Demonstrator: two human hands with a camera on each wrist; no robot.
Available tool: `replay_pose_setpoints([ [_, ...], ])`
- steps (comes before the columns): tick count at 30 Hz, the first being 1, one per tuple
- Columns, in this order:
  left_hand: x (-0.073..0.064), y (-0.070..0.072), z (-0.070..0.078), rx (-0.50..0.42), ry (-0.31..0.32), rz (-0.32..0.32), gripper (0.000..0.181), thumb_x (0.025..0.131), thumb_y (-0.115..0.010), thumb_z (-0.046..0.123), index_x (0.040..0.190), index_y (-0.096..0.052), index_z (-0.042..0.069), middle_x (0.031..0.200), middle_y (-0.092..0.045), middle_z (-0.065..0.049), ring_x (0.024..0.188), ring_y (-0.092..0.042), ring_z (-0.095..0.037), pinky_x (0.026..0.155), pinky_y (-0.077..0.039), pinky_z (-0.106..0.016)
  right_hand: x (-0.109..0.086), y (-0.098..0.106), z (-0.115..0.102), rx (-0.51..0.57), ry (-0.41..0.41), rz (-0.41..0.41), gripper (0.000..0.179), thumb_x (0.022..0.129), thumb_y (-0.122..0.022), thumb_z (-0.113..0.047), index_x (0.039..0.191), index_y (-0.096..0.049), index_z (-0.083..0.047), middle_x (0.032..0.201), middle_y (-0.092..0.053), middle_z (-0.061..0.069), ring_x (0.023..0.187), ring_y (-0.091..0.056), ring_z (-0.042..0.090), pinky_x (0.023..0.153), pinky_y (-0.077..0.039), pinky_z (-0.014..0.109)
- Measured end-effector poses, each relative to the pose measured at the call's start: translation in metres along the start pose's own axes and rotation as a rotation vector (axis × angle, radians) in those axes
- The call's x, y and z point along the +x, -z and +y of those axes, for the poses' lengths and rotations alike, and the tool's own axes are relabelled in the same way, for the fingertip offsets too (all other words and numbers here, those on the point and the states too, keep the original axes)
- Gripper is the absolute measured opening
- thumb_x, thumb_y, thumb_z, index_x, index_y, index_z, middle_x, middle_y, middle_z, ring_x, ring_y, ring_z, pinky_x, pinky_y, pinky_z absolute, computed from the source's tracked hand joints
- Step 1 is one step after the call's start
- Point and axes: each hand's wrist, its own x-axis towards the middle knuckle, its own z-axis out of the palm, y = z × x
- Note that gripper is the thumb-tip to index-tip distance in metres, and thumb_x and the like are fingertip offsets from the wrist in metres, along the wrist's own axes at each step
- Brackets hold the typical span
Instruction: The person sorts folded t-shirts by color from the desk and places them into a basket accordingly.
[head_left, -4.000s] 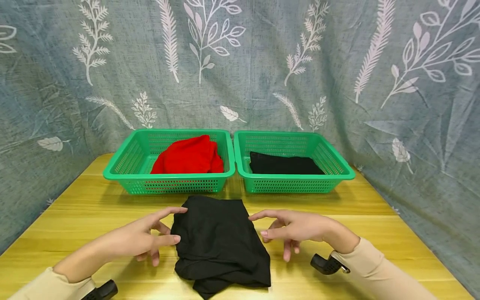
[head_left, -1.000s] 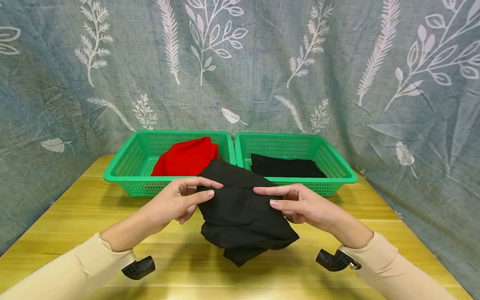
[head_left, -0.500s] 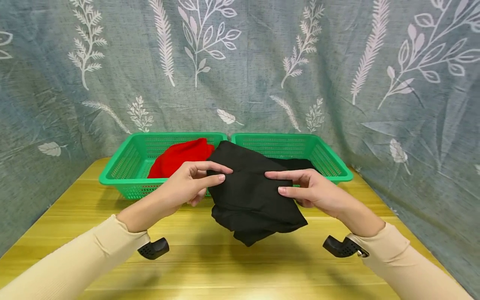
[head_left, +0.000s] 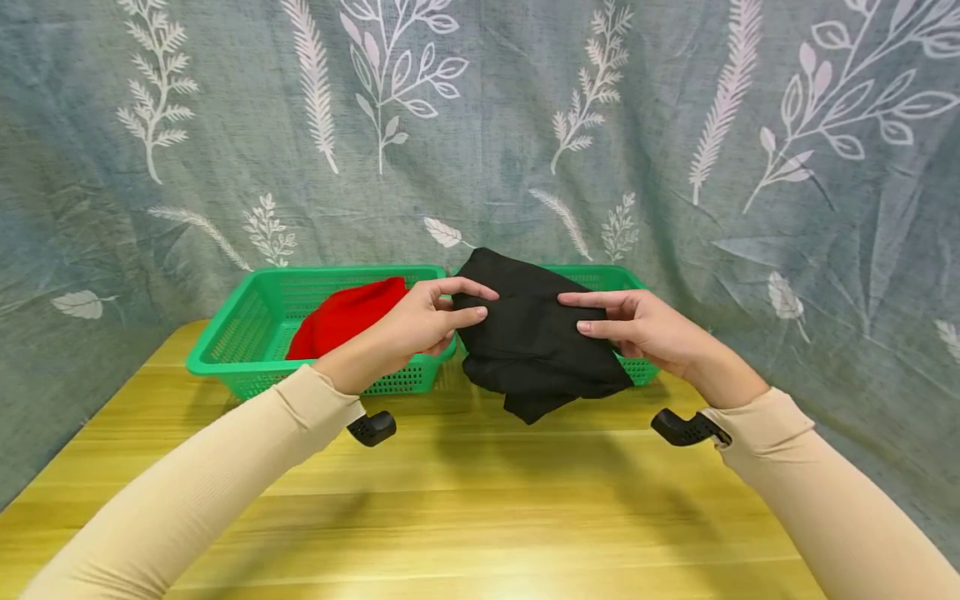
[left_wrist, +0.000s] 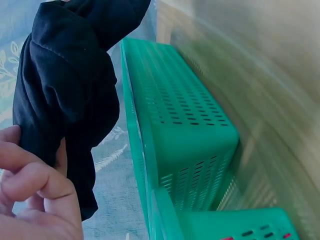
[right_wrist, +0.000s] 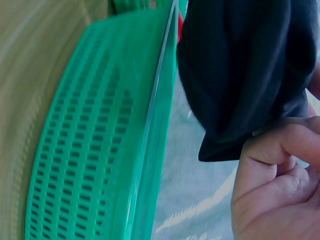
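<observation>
A folded black cloth garment hangs in the air between both hands, in front of and above the right green basket. My left hand pinches its left side, thumb and index finger on the near face. On the opposite side my right hand grips it in the same way. Loose folds droop from the lower edge of the black garment in the left wrist view. The right wrist view has the black garment beside the basket's wall. Most of the right basket's inside is hidden behind the cloth.
Left of it stands another green basket, holding a red cloth. Both baskets sit on a wooden table near its far edge. A grey-blue patterned curtain hangs behind them.
Four seconds ago the black garment lay on the table between the hands. Both hands have since lifted it and carried it forward and rightward, up to the right basket.
</observation>
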Motion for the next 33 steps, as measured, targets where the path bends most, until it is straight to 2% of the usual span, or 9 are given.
replay_pose_setpoints([
  [3,0.015,-0.003,-0.001,0.005,0.012,0.016,0.026,0.106,-0.071,0.023,0.13,-0.074,0.031,0.073,-0.037,0.0,0.052,-0.022,-0.017,0.054,-0.025,-0.029,0.008,0.011,0.003,-0.008,-0.029,0.01,0.055,0.106,-0.071,-0.018,0.158,-0.056,-0.017,0.058,-0.045,-0.01,0.05,-0.043,0.004,0.058,-0.044,0.019],
  [6,0.029,-0.005,-0.002,0.001,0.025,0.022,0.026,0.105,-0.072,0.024,0.13,-0.074,0.031,0.071,-0.035,0.0,0.053,-0.022,-0.018,0.055,-0.024,-0.031,0.015,0.02,0.007,-0.031,-0.037,0.023,0.056,0.106,-0.071,-0.017,0.159,-0.055,-0.016,0.056,-0.042,-0.009,0.049,-0.037,0.01,0.054,-0.037,0.024],
  [8,0.04,-0.007,-0.002,0.007,0.03,0.026,0.027,0.106,-0.071,0.023,0.131,-0.074,0.031,0.068,-0.036,0.001,0.053,-0.021,-0.018,0.056,-0.024,-0.031,0.02,0.026,0.009,-0.071,-0.03,0.041,0.056,0.106,-0.071,-0.017,0.159,-0.055,-0.014,0.054,-0.031,-0.009,0.049,-0.016,0.017,0.052,-0.021,0.033],
  [10,0.051,-0.008,-0.001,0.027,0.035,0.033,0.027,0.106,-0.07,0.022,0.131,-0.074,0.029,0.063,-0.034,0.002,0.051,-0.021,-0.018,0.056,-0.024,-0.031,0.025,0.031,0.012,-0.08,-0.039,0.053,0.056,0.105,-0.071,-0.018,0.159,-0.055,-0.014,0.054,-0.03,-0.009,0.05,-0.014,0.021,0.054,-0.02,0.036],
  [18,0.086,-0.01,0.0,0.08,0.069,0.034,0.028,0.107,-0.068,0.017,0.133,-0.072,0.028,0.052,-0.026,0.003,0.049,-0.018,-0.018,0.055,-0.024,-0.031,0.045,0.045,0.018,-0.133,-0.099,0.131,0.055,0.103,-0.075,-0.021,0.155,-0.06,-0.021,0.055,-0.031,-0.007,0.048,-0.021,0.016,0.053,-0.027,0.031],
  [26,0.106,-0.012,-0.006,0.073,0.043,0.039,0.031,0.107,-0.066,0.011,0.136,-0.07,0.024,0.054,-0.028,0.003,0.048,-0.019,-0.017,0.055,-0.025,-0.032,0.057,0.056,0.018,-0.178,-0.116,0.171,0.053,0.104,-0.074,-0.022,0.155,-0.06,-0.023,0.058,-0.033,-0.007,0.049,-0.026,0.014,0.054,-0.03,0.029],
  [28,0.111,-0.014,-0.005,0.072,0.03,0.041,0.033,0.107,-0.064,0.008,0.137,-0.069,0.023,0.064,-0.042,0.0,0.048,-0.026,-0.016,0.054,-0.027,-0.03,0.06,0.06,0.018,-0.195,-0.12,0.19,0.053,0.105,-0.073,-0.022,0.156,-0.059,-0.023,0.058,-0.031,-0.007,0.05,-0.026,0.014,0.056,-0.03,0.03],
  [30,0.115,-0.017,-0.005,0.063,0.017,0.044,0.036,0.107,-0.061,0.003,0.137,-0.068,0.021,0.09,-0.059,-0.004,0.05,-0.032,-0.017,0.055,-0.029,-0.03,0.064,0.063,0.019,-0.205,-0.125,0.21,0.053,0.105,-0.072,-0.022,0.156,-0.058,-0.024,0.058,-0.029,-0.009,0.051,-0.025,0.013,0.057,-0.03,0.029],
  [33,0.12,-0.022,-0.005,0.05,0.011,0.042,0.039,0.106,-0.058,-0.002,0.138,-0.067,0.018,0.137,-0.056,-0.013,0.055,-0.044,-0.018,0.055,-0.031,-0.028,0.066,0.066,0.022,-0.221,-0.124,0.238,0.053,0.105,-0.072,-0.021,0.157,-0.058,-0.023,0.057,-0.023,-0.01,0.05,-0.022,0.013,0.057,-0.029,0.03],
])
